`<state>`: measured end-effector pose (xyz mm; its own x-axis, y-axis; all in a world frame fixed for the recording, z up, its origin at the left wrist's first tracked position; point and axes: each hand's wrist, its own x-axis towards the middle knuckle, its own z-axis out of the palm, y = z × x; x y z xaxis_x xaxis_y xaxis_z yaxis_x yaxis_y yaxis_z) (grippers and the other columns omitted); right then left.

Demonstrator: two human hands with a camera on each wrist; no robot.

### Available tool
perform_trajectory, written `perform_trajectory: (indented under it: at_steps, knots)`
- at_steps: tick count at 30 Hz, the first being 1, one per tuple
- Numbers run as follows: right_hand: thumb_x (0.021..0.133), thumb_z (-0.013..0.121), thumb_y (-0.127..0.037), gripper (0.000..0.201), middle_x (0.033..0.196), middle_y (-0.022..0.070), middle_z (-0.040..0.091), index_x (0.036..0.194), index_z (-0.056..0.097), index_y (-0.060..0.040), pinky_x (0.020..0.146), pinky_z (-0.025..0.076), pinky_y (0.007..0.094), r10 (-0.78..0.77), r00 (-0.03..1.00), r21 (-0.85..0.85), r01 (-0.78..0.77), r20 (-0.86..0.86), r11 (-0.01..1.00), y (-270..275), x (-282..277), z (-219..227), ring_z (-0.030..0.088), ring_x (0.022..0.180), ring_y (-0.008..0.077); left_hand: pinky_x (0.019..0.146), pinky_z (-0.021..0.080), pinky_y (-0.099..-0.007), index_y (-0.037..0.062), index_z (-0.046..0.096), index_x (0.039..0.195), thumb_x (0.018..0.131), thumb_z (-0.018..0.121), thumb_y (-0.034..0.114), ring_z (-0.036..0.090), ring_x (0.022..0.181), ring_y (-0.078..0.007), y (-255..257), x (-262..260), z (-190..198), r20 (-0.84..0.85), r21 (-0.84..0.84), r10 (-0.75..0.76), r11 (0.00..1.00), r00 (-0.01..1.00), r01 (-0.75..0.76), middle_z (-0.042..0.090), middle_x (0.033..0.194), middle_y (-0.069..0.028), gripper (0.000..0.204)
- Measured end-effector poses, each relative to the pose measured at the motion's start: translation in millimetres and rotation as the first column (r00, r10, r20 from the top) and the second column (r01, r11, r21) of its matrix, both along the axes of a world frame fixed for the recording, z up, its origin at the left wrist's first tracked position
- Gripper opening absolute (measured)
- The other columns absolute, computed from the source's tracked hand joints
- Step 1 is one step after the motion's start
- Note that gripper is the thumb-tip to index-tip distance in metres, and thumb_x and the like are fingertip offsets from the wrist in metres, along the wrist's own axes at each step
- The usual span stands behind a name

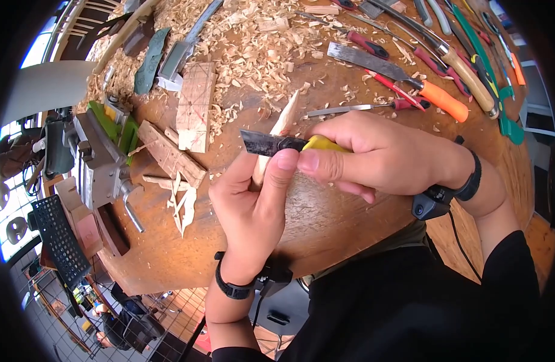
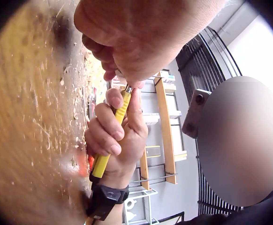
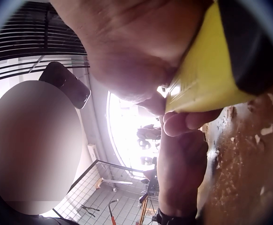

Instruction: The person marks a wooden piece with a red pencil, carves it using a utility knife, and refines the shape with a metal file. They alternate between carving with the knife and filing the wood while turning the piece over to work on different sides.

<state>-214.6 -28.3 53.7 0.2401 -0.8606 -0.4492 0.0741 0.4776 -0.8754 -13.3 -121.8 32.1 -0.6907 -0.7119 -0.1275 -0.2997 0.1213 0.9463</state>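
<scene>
In the head view my right hand grips a carving knife by its yellow handle. The knife's wide dark blade lies across a pale, pointed stick of wood. My left hand holds the stick's lower part, which is mostly hidden in the fingers. The left thumb rests at the base of the blade, right beside the right thumb. From the left wrist view, the right hand's fingers are curled round the yellow handle. Close up in the right wrist view, the handle ends in a black butt.
Wood shavings cover the far part of the workbench. Beyond my right hand lie an orange-handled chisel, a thin file and several other tools. At the left are a metal vise, a marked board and a wood block.
</scene>
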Motion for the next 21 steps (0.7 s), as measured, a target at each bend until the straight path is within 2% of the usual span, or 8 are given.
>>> perform_trajectory:
  at_steps: [2, 3, 5, 8, 12, 18, 21]
  knots:
    - [0.105, 0.052, -0.052, 0.053, 0.061, 0.0032, 0.055, 0.087, 0.055, -0.0017, 0.048, 0.046, 0.0272, -0.008, 1.000, -0.005, 0.008, -0.001, 1.000, 1, 0, 0, 0.057, 0.051, 0.0112, 0.057, 0.037, -0.0188, -0.0049, 0.070, 0.120, 0.099, 0.072, 0.021, 0.046, 0.068, -0.0010, 0, -2, -5, 0.001, -0.110, 0.000, 0.994, 1.000, 0.000, 0.061, 0.079, 0.0055, 0.033]
    - [0.105, 0.052, -0.052, 0.053, 0.061, 0.0032, 0.055, 0.087, 0.055, -0.0017, 0.048, 0.046, 0.0272, -0.008, 1.000, -0.004, 0.008, -0.001, 1.000, 1, 0, 0, 0.057, 0.051, 0.0112, 0.057, 0.037, -0.0188, -0.0049, 0.070, 0.120, 0.099, 0.072, 0.021, 0.046, 0.068, -0.0010, 2, -5, -4, 0.002, -0.110, 0.000, 0.994, 1.000, 0.000, 0.061, 0.079, 0.0055, 0.033]
    - [0.105, 0.054, -0.050, 0.050, 0.059, 0.0009, 0.052, 0.088, 0.056, -0.0029, 0.048, 0.042, 0.0243, 0.026, 0.998, 0.064, -0.030, 0.062, 0.997, 0, -2, 2, 0.053, 0.051, 0.0083, 0.058, 0.037, -0.0180, -0.0049, 0.070, 0.118, 0.098, 0.073, 0.022, 0.047, 0.069, -0.0009, 6, -11, -1, -0.136, 0.013, 0.061, 0.998, 0.989, -0.060, 0.062, 0.078, 0.0062, 0.034]
    - [0.105, 0.054, -0.050, 0.050, 0.059, 0.0010, 0.052, 0.089, 0.057, -0.0023, 0.048, 0.043, 0.0244, 0.054, 0.992, 0.068, -0.062, 0.115, 0.996, 0, -7, 4, 0.053, 0.050, 0.0085, 0.059, 0.037, -0.0171, -0.0051, 0.070, 0.117, 0.098, 0.074, 0.021, 0.048, 0.070, -0.0003, 7, -14, -2, -0.209, 0.080, 0.075, 0.995, 0.975, -0.060, 0.063, 0.078, 0.0061, 0.033]
    - [0.104, 0.052, -0.055, 0.056, 0.061, 0.0034, 0.054, 0.091, 0.056, -0.0009, 0.047, 0.046, 0.0273, 0.050, 0.995, 0.019, -0.052, 0.086, 0.998, 2, -4, -5, 0.057, 0.051, 0.0112, 0.060, 0.037, -0.0168, -0.0054, 0.071, 0.114, 0.098, 0.073, 0.019, 0.049, 0.072, -0.0001, 4, -8, 2, -0.135, 0.149, 0.058, 0.988, 0.989, -0.038, 0.064, 0.081, 0.0055, 0.029]
    - [0.105, 0.052, -0.052, 0.054, 0.061, 0.0034, 0.054, 0.084, 0.054, -0.0025, 0.048, 0.046, 0.0273, -0.009, 1.000, -0.012, 0.009, 0.017, 1.000, 2, 3, -4, 0.057, 0.052, 0.0110, 0.057, 0.034, -0.0175, -0.0035, 0.073, 0.105, 0.098, 0.073, 0.020, 0.046, 0.068, 0.0000, 4, -9, 3, -0.073, 0.104, 0.107, 0.990, 0.992, -0.099, 0.061, 0.075, 0.0067, 0.024]
    - [0.105, 0.053, -0.050, 0.053, 0.061, 0.0032, 0.054, 0.080, 0.053, -0.0033, 0.049, 0.047, 0.0272, -0.085, 0.995, -0.039, 0.087, 0.042, 0.995, 2, 8, -1, 0.057, 0.052, 0.0110, 0.055, 0.033, -0.0182, -0.0027, 0.073, 0.105, 0.098, 0.074, 0.020, 0.044, 0.066, 0.0000, 3, -9, 0, -0.113, 0.006, 0.094, 0.996, 0.989, -0.094, 0.059, 0.073, 0.0074, 0.024]
